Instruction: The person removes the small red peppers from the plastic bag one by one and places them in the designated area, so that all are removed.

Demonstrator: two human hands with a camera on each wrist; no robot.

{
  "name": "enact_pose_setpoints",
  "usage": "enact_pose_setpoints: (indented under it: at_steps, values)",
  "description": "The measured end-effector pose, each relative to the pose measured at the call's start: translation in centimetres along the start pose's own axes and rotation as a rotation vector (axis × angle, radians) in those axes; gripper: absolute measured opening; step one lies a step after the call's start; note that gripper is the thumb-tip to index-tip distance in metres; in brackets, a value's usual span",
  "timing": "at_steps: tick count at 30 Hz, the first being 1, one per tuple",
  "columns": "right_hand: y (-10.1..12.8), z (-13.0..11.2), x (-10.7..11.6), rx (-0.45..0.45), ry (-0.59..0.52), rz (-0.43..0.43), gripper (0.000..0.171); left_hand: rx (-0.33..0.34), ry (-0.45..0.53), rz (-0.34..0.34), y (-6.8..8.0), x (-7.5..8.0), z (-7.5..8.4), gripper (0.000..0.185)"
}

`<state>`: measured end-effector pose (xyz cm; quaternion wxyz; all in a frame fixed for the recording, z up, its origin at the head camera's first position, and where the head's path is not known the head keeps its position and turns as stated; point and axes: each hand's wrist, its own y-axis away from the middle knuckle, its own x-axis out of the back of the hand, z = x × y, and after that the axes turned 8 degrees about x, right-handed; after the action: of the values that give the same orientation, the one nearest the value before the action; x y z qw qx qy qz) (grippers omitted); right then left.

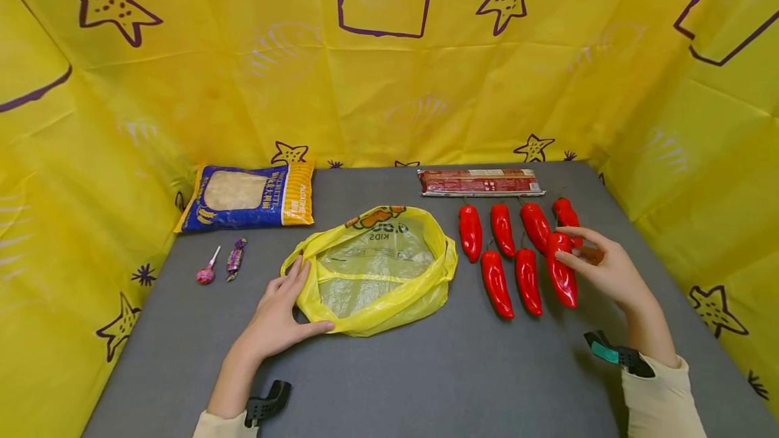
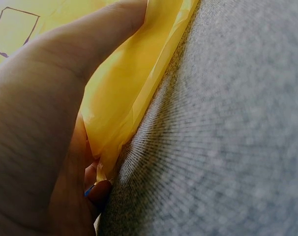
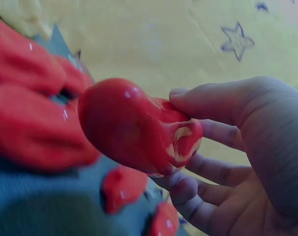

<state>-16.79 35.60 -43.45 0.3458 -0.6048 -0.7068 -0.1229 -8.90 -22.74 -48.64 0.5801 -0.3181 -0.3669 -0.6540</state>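
Note:
My right hand (image 1: 602, 269) pinches a glossy red chili pepper (image 1: 564, 286) between thumb and fingers. In the right wrist view this pepper (image 3: 122, 123) points its rounded end towards the camera, thumb on top and fingers underneath. Several more red peppers (image 1: 495, 282) lie beside it in two rows. At centre lies a yellow plastic bag (image 1: 389, 316), its mouth spread wide and facing up. My left hand (image 1: 276, 316) rests on the bag's left rim, fingers along the side and thumb stretched over the front edge. The left wrist view shows the thumb across the yellow plastic (image 2: 124, 93).
Behind the peppers lies a long flat red packet (image 1: 481, 183). A blue and yellow food packet (image 1: 243, 196) with a clear window is at the back left. In front of it are a lollipop (image 1: 206, 274) and a purple wrapped candy (image 1: 235, 259). Yellow patterned cloth encloses the grey table.

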Motion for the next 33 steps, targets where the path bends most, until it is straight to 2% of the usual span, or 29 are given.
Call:
enact_pose_setpoints:
  at_steps: [7,14,22,28,33]
  values:
    - [2.0,2.7,1.8,-0.12,0.037,-0.065,0.053,0.0,0.004,0.0,0.0,-0.1,-0.2,0.127]
    - [3.0,5.2,2.1,-0.129,0.026,-0.118,0.055,0.001,0.007,0.003,0.0,-0.2,-0.2,0.127]
    - [3.6,6.9,1.2,-0.113,-0.006,-0.074,0.054,-0.003,0.001,0.007,0.0,-0.2,-0.1,0.128]
    - [3.9,7.4,0.8,-0.106,0.061,-0.022,0.053,-0.005,0.002,0.009,0.1,-0.3,0.0,0.127]
    - [3.9,7.6,0.4,-0.057,0.082,0.009,0.05,-0.003,0.001,0.013,0.1,-0.4,-0.2,0.128]
